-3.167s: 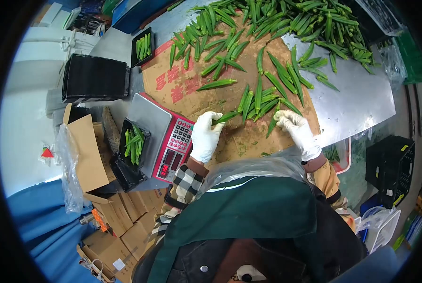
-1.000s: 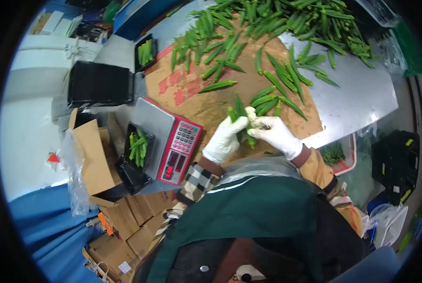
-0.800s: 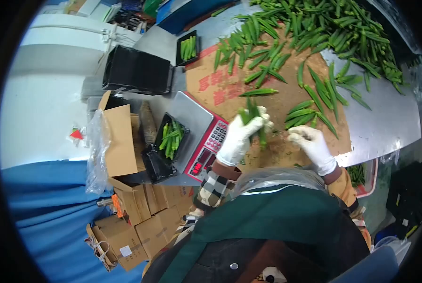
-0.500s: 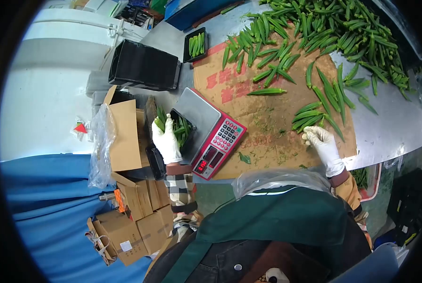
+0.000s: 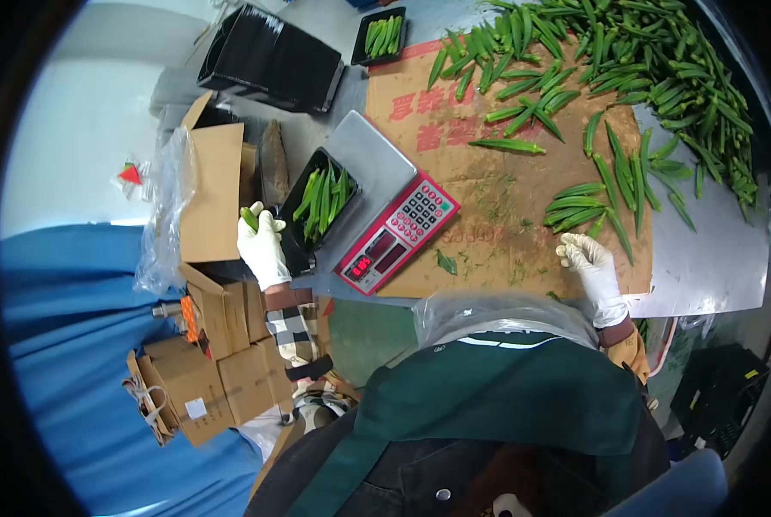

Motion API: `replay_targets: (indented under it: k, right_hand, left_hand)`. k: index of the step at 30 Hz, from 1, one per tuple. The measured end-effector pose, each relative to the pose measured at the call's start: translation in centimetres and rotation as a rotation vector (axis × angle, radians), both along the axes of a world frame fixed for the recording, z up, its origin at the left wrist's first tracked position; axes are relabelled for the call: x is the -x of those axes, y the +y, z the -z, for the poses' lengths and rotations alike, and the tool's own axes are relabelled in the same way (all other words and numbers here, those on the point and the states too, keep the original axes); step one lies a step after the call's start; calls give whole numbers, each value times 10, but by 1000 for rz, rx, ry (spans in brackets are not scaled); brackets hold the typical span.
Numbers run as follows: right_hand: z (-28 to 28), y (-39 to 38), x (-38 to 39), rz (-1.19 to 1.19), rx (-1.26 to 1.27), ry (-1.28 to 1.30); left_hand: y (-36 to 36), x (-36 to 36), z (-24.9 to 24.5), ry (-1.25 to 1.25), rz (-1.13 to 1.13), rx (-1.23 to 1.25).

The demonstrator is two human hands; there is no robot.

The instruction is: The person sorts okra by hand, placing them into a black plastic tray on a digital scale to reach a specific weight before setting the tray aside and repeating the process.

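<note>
In white gloves, my left hand (image 5: 265,250) is closed around an okra pod (image 5: 248,219), just left of the scale. Beside it, a black tray (image 5: 356,200) of okra pods (image 5: 323,203) rests on the steel plate of a red weighing scale (image 5: 392,238), whose display glows with red digits. My right hand (image 5: 594,274) hovers over the cardboard at the right, its fingers curled together with nothing visible in them. Just beyond those fingertips lies a small cluster of okra (image 5: 575,208).
A large okra heap (image 5: 687,86) covers the far right of the table. Flattened cardboard (image 5: 489,189) lies under loose pods. Another filled black tray (image 5: 360,57) stands at the back. Stacked black trays (image 5: 282,60) and an open carton (image 5: 211,194) are on the left.
My left hand has moved left off the tray, carrying okra, and the tray's contents now show. My right hand stays almost in place. The camera view has shifted.
</note>
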State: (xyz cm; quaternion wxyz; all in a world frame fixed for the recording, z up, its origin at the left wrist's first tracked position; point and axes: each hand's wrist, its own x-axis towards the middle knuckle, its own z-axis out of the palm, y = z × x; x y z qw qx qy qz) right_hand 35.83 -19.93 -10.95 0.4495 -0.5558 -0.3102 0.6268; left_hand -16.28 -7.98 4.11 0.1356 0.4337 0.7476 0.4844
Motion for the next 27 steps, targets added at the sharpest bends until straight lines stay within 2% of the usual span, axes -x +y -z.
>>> replay_targets:
  k: [4,9,12,15,20,23,24,25,27]
  right_hand:
    - [0,-3,7,-30,24,-25]
    - [7,-4,21,-83,40,-66]
    - [8,-2,32,-109,39,-84]
    - [7,0,43,-120,67,-94]
    - [1,4,63,-101,95,-81]
    - [-4,6,72,-91,125,-91]
    - [-3,7,75,-92,131,-89]
    - [-2,7,78,-95,138,-87]
    - [-3,9,86,-103,151,-80]
  left_hand:
    - [-17,9,2,0,-110,102]
    - [-31,20,25,-87,-122,243]
    - [-32,16,33,-112,-67,446]
    - [-29,19,50,-179,-23,414]
    - [-27,29,50,88,-136,220]
    - [-29,27,52,128,-173,272]
    - [-32,38,64,65,-77,318]
    - [-33,36,64,-175,9,412]
    - [-37,33,62,-427,75,458]
